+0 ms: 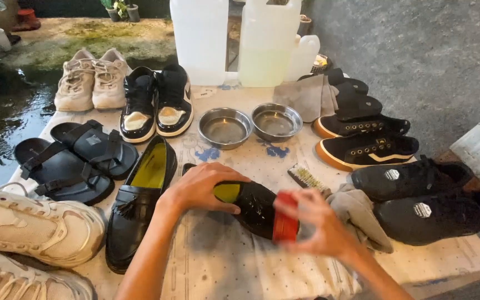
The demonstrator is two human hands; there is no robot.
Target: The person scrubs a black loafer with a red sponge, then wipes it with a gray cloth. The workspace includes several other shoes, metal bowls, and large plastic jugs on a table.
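Note:
My left hand [206,189] grips the heel opening of a glossy black loafer [254,208] with a yellow lining, lying on its side on the table. My right hand [315,222], blurred by motion, holds a red brush [284,216] against the loafer's toe. The matching black loafer [140,200] with a tassel stands upright just left of my left forearm.
The cloth-covered table [223,261] bears black sandals [73,161], white sneakers [34,228], beige sneakers [93,78], black-and-white high tops [156,100], two steel bowls [251,125], a wire brush [306,178], a grey rag [356,214], several black shoes [395,178] at right and plastic jugs [265,41] at the back.

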